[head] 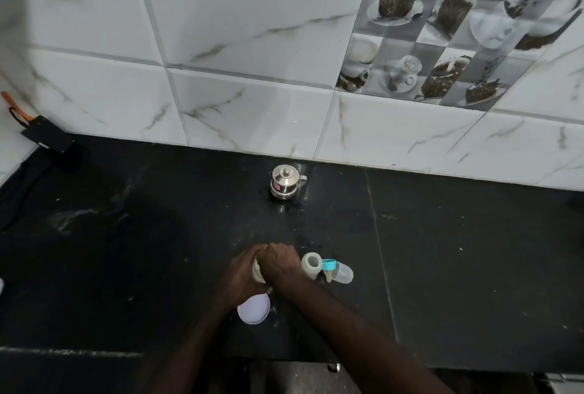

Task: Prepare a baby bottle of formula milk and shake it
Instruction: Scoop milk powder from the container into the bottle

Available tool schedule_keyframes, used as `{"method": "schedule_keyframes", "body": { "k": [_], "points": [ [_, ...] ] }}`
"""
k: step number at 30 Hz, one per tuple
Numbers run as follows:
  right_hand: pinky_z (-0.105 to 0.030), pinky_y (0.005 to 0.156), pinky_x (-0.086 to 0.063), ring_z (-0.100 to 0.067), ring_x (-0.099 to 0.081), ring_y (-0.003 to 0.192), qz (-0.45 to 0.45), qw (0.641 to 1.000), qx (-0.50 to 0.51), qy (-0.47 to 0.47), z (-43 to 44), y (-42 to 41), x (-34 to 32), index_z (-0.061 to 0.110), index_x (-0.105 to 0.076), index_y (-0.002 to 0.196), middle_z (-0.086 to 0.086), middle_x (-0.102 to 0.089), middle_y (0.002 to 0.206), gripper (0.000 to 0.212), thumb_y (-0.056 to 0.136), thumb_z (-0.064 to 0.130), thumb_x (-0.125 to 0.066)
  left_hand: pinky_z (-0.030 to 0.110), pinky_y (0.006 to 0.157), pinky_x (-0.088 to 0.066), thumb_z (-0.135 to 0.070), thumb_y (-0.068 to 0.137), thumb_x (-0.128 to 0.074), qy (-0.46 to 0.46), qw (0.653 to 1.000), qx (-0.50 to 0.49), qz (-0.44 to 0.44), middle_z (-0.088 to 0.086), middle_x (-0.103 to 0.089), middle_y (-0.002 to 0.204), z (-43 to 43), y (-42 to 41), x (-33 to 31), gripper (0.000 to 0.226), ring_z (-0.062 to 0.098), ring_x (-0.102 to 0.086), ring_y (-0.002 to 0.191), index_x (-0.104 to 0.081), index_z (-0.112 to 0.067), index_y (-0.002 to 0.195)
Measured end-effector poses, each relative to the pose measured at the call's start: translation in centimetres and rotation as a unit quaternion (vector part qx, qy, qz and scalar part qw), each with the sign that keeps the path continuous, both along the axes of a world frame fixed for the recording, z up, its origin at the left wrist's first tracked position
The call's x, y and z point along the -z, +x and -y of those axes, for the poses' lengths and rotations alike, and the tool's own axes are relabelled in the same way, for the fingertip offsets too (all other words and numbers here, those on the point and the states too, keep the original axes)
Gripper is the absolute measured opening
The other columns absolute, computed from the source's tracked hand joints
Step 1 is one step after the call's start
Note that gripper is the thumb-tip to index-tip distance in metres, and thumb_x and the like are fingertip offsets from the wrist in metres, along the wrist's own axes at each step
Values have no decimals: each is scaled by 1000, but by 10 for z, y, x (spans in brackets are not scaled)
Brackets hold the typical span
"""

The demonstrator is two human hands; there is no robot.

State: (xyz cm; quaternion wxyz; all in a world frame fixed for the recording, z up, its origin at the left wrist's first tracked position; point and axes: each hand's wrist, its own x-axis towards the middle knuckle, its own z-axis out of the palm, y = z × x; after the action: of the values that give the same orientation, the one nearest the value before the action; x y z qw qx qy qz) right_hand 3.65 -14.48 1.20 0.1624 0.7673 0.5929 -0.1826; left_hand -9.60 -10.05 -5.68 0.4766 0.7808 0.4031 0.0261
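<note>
Left hand: the left hand (241, 275) was wrapped round the side of a cream-coloured container (256, 271), fingers curled against its wall, gripping it.
Right hand: the right hand (279, 262) lay over the container's top with knuckles up and fingers bent downward. Whether those fingers pinched anything could not be told, as the hand itself hid them.
Hands together: both met at the container, the right touching the left above it.
Container: it stood on the black stone surface (458, 251) near the front edge, and only a narrow strip of it showed between the hands.
White lid: a round white lid (254, 310) lay flat on the surface just in front of the container, partly under the left wrist.
Baby bottle: the baby bottle (311, 264) stood upright and uncapped just right of the right hand (its mouth faced the camera, contents not clear).
Teal collar: a teal collar (328, 265) with its pale teat (329, 277) lay beside the bottle on the right.
Clear cap: a clear cap (344, 273) lay on its side, touching the collar.
Steel pot: a small lidded steel pot (285, 183) with a spout stood farther back, close to the tiled wall (252, 30) and well apart from the hands.
Far left: a black flat object (47, 138) with an orange strap leaned at the wall's foot.
</note>
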Motion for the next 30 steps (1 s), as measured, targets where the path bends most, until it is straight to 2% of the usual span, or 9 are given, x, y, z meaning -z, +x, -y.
{"method": "schedule_keyframes", "body": {
  "k": [3, 5, 6, 9, 12, 19, 22, 27, 30],
  "points": [
    [-42, 94, -53, -35, -66, 116, -30, 999, 16, -2, 3, 3, -9, 6, -68, 120, -14, -68, 125, 24, 101, 12, -54, 27, 113, -43, -28, 81, -84, -2, 1000, -10, 17, 4, -60, 141, 15, -4, 0, 66, 17, -56, 131, -53, -19, 139],
    [-42, 92, -54, -34, -68, 112, -56, 997, 47, 24, 5, 8, -13, 7, -70, 117, -13, -69, 122, 23, 99, 12, -56, 38, 124, -29, -4, 98, -58, -71, 960, -253, -98, 17, -43, 157, 0, 37, -16, 55, 28, -40, 147, -39, 4, 149],
    [-42, 90, -55, -33, -70, 108, -65, 995, 65, 34, 6, 11, -14, 8, -71, 114, -13, -71, 118, 22, 98, 13, -57, 42, 124, -29, 1, 98, -54, -106, 941, -289, -143, 19, -41, 158, -1, 47, -24, 52, 30, -38, 148, -39, 7, 148],
    [-42, 83, -61, -31, -74, 91, -102, 981, 133, 94, 11, 21, -13, 9, -76, 104, -12, -76, 100, 19, 93, 16, -63, 27, 110, -46, -21, 81, -80, 26, 997, -72, -5, 4, -61, 142, 12, -2, -18, 65, 14, -58, 129, -53, -27, 140],
    [-40, 76, -63, -26, -74, 79, -166, 954, 211, 136, 22, 32, -3, 11, -80, 92, -9, -77, 86, 19, 86, 23, -66, 32, 95, -56, -26, 61, -84, 19, 1000, -7, -16, -4, -72, 119, 12, 3, -48, 67, 7, -67, 109, -65, -28, 125],
    [-38, 74, -63, -11, -73, 75, -238, 910, 284, 185, 44, 40, 18, 16, -82, 98, 0, -80, 88, 24, 85, 35, -73, 35, 93, -55, -27, 52, -82, -14, 997, -42, 61, -19, -71, 110, 12, 6, -57, 65, 0, -67, 103, -64, -43, 112],
    [-42, 70, -63, -14, -71, 70, -226, 913, 277, 198, 48, 40, 25, 12, -79, 94, -2, -78, 84, 34, 82, 41, -65, 34, 91, -56, -27, 56, -85, -8, 998, -42, 53, -18, -73, 106, 15, 10, -62, 60, 2, -69, 100, -65, -39, 112],
    [-42, 65, -54, -23, -65, 75, -159, 946, 159, 234, 55, 28, 10, 10, -71, 80, -6, -68, 84, 19, 88, 24, -61, 33, 94, -56, -25, 55, -81, -12, 998, -51, 39, -18, -72, 108, 16, 12, -69, 61, 2, -68, 102, -67, -38, 113],
    [-42, 66, -50, -26, -63, 76, -165, 939, 158, 258, 58, 22, 10, 9, -68, 79, -7, -66, 86, 15, 87, 19, -61, 39, 94, -56, -21, 51, -75, -16, 998, -42, 38, -5, -74, 111, 17, 13, -74, 64, 15, -70, 105, -69, -24, 115]
  ]
}}
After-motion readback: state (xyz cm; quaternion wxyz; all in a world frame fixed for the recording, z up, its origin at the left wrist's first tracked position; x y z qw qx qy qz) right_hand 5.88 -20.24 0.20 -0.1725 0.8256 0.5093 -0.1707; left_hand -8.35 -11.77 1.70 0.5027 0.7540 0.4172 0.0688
